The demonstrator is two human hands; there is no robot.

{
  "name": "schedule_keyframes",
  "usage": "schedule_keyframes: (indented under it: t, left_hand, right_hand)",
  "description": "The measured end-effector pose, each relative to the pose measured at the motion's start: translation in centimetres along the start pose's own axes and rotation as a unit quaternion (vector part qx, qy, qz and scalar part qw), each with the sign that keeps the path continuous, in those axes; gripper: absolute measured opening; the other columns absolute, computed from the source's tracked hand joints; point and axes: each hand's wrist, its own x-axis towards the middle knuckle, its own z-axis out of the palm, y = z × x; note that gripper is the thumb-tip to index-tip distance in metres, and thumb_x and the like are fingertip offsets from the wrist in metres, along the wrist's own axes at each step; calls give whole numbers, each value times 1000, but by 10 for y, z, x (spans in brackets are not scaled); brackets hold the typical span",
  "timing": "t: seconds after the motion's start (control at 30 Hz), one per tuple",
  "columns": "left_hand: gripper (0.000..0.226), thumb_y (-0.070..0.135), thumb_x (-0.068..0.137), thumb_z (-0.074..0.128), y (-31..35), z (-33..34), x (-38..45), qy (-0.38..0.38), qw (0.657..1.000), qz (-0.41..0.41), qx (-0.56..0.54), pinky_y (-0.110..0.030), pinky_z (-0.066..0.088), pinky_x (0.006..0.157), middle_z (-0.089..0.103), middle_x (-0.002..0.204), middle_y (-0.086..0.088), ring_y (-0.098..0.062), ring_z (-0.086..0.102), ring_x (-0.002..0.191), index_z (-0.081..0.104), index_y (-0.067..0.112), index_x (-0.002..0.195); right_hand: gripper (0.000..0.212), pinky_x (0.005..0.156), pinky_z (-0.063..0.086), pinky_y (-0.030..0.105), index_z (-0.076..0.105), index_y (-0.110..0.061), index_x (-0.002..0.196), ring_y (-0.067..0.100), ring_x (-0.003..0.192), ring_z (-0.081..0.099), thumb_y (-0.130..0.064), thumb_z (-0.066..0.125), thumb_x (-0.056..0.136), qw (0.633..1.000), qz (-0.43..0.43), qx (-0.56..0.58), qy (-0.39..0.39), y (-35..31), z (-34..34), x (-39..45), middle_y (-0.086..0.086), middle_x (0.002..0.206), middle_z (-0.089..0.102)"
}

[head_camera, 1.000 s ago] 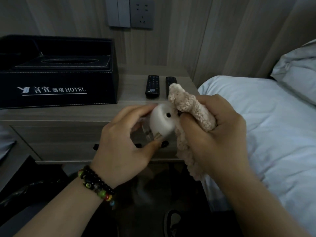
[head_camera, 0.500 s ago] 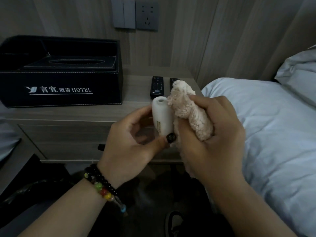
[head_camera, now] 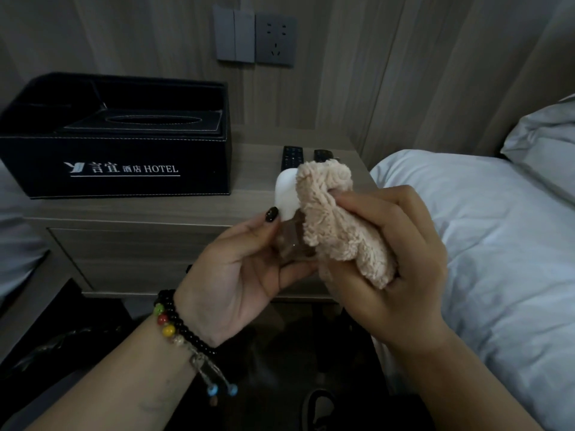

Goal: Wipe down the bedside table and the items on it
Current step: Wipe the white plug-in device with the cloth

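The left hand grips a small bottle with a smooth white rounded cap and clear body, its long axis tipped toward 11 o'clock. The right hand presses a fluffy beige cloth against its 3 o'clock side, above the wood-grain bedside table.

Cloth against small white bottle
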Motion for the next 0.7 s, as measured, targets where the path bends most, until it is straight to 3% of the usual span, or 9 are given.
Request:
schedule_keyframes:
  t: [0.13, 0.3, 0.43, 0.53, 0.63, 0.7]
  left_hand:
    - [40, 17, 84, 55, -3, 3, 1, 32, 999, -12, -29, -40, 57, 81, 64, 118, -23, -31, 66, 104, 62, -5, 117]
    - [38, 20, 81, 55, -3, 2, 1, 37, 998, -24, -37, -38, 57, 79, 67, 111, -20, -28, 67, 98, 68, -2, 109]
    - [36, 19, 85, 53, -6, 5, 3, 29, 999, -43, 18, -37, 56, 85, 66, 110, -18, -25, 65, 99, 64, -4, 111]
    - [41, 23, 91, 49, -13, 3, 7, 55, 997, -45, 23, -38, 53, 89, 64, 114, -18, -26, 63, 102, 58, -4, 121]
    - [44, 29, 96, 42, -17, -1, 10, 95, 993, -68, 32, -43, 42, 102, 59, 126, -20, -31, 56, 113, 56, 3, 129]
    - [41, 26, 91, 45, -16, -4, 13, 134, 988, -59, 41, -38, 47, 93, 64, 115, -18, -26, 61, 101, 60, 2, 120]
  right_hand:
    - [31, 82, 40, 13, 63, -1, 106, 5, 90, 55, -10, 67, 77, 999, 43, 20, 16, 2, 5, -1, 12, 91, 60]
    - [33, 79, 40, 12, 66, 0, 102, 5, 86, 57, -11, 68, 72, 999, 32, 36, -11, 0, 6, -4, 11, 89, 61]
    - [22, 76, 39, 10, 65, -7, 98, -3, 84, 55, -12, 63, 76, 993, 100, 33, 55, 1, 8, -7, 2, 86, 61]
    - [17, 72, 44, 16, 64, -14, 93, 2, 79, 59, -19, 58, 78, 963, 222, 81, 133, -6, 21, -15, -1, 85, 64]
    - [16, 64, 46, 18, 65, -12, 87, 4, 72, 59, -22, 58, 78, 928, 312, 136, 153, -18, 33, -20, -6, 77, 63]
    - [8, 60, 48, 17, 65, -12, 84, 3, 69, 58, -16, 59, 81, 886, 384, 176, 192, -18, 36, -17, -4, 74, 63]
